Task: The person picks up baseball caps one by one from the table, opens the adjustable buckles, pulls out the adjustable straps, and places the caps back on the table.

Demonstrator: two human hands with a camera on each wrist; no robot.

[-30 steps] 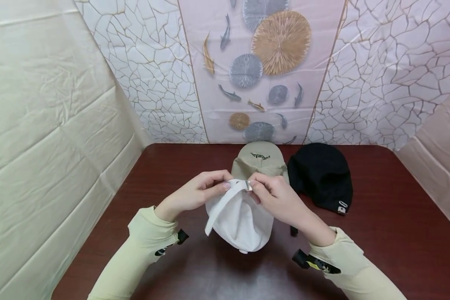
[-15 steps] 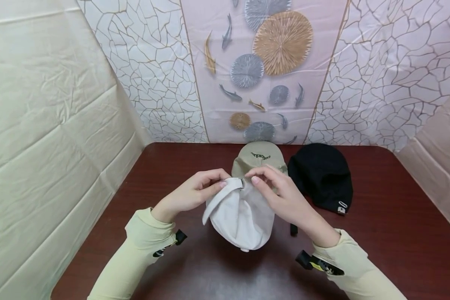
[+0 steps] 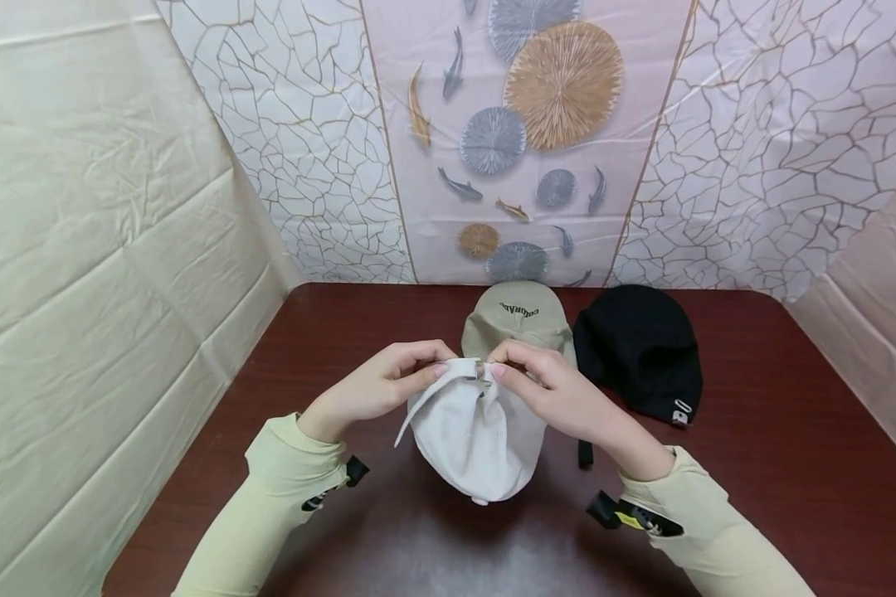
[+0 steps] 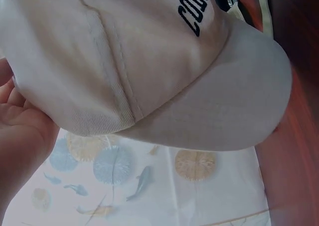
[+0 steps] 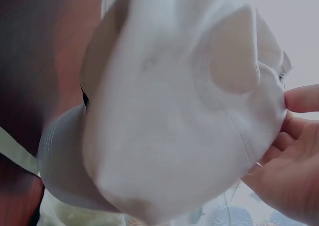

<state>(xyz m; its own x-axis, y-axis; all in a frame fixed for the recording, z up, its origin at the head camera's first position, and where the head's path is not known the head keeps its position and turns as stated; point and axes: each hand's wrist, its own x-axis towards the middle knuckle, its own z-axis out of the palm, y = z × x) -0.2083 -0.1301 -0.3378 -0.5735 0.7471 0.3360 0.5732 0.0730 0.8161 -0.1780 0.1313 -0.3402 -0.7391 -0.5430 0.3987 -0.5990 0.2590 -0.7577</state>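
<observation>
A white baseball cap (image 3: pixel 478 439) hangs over the table with its crown toward me and its back strap (image 3: pixel 440 383) on top, the loose end sticking out left. My left hand (image 3: pixel 377 385) pinches the strap side of the back edge. Opposite it, my right hand (image 3: pixel 563 394) pinches the edge right of the small metal buckle (image 3: pixel 481 373). In the left wrist view the cap's brim (image 4: pixel 234 96) and dark lettering (image 4: pixel 193 11) show beside the left hand (image 4: pixel 25 131). The right wrist view shows the right hand (image 5: pixel 294 161) at the cap's rim, fingertips partly hidden.
A beige cap (image 3: pixel 518 311) with dark lettering lies at the back of the dark red table (image 3: pixel 358 319), partly behind the white one. To its right lies a black cap (image 3: pixel 638 352). Cloth hangings (image 3: pixel 328 166) stand behind and at both sides.
My right hand let go of the buckle area, came away, and now pinches the cap's edge again. The strap's loose end has shifted left and up. My left hand keeps its hold.
</observation>
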